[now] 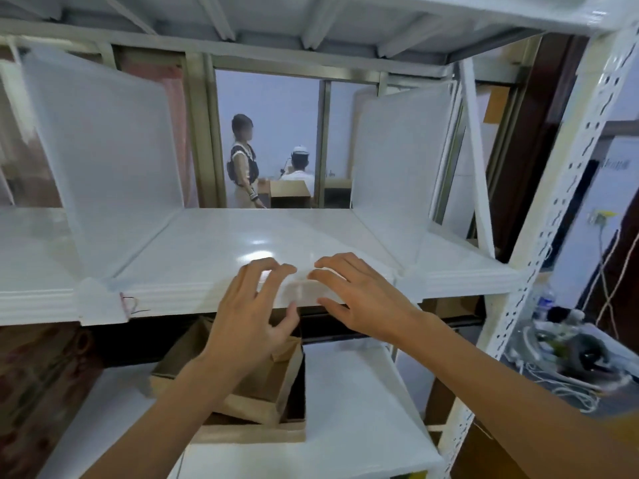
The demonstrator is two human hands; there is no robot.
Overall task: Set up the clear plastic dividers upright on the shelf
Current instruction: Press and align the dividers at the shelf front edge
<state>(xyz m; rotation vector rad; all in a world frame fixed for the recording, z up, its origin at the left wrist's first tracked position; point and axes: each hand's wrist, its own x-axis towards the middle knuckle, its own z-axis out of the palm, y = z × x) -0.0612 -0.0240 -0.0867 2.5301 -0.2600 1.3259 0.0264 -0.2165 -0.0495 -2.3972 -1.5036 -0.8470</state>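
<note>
Two frosted clear plastic dividers stand upright on the white shelf (193, 257), one at the left (103, 157) and one at the right (397, 160). Each leans slightly outward. Between them a third clear divider (276, 236) lies flat on the shelf, and its clear front clip (304, 288) hangs over the shelf's front lip. My left hand (252, 305) and my right hand (356, 299) meet at that clip, with fingertips on top and thumbs under the lip, pinching the clip from both sides.
The left divider's front clip (100, 299) hooks over the shelf lip. An open cardboard box (256, 385) sits on the lower shelf under my hands. A perforated white upright (539, 236) frames the right side, with cables and clutter (570, 354) beyond. Two people are behind the shelf.
</note>
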